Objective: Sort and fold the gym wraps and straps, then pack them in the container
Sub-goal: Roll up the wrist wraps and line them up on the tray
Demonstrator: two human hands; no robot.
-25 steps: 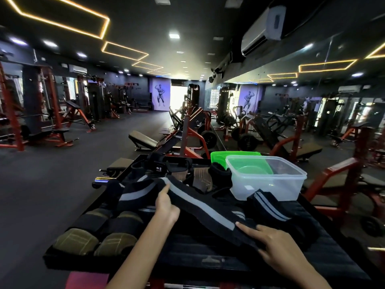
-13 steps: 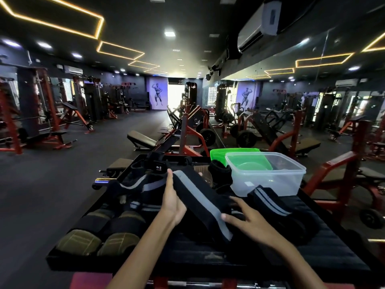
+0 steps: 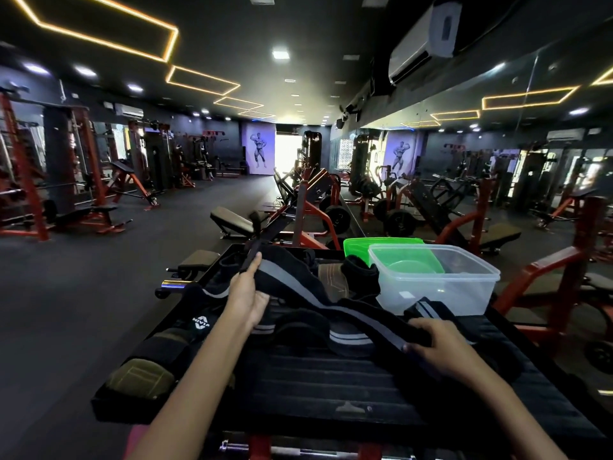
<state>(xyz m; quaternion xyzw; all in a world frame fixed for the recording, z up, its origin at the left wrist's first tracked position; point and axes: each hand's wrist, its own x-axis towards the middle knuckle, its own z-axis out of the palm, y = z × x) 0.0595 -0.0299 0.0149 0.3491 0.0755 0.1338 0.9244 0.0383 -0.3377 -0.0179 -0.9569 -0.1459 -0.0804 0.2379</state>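
Wrap lifted and stretched out!
The left hand (image 3: 247, 295) raised one end of the long black grey-striped wrap (image 3: 300, 290) mid-frame; the right hand (image 3: 438, 348) gripped the other, fingers curled (folding next, probably), clear plastic container (image 3: 464, 293) waiting right of centre.

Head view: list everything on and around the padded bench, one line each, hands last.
wrap: one, black with a grey stripe, stretched between both hands above the bench.
other wraps: several, black with grey stripes, heaped mid-bench; exact count unclear.
olive pads: at least two, olive and black, bench's near-left corner.
container: one, clear plastic, far right of the bench.
lid: one, green, behind the container.
bench: one, black ribbed padding.
gym machines: many, red and black, background.
left hand: grips the wrap's far end.
right hand: grips the near end.
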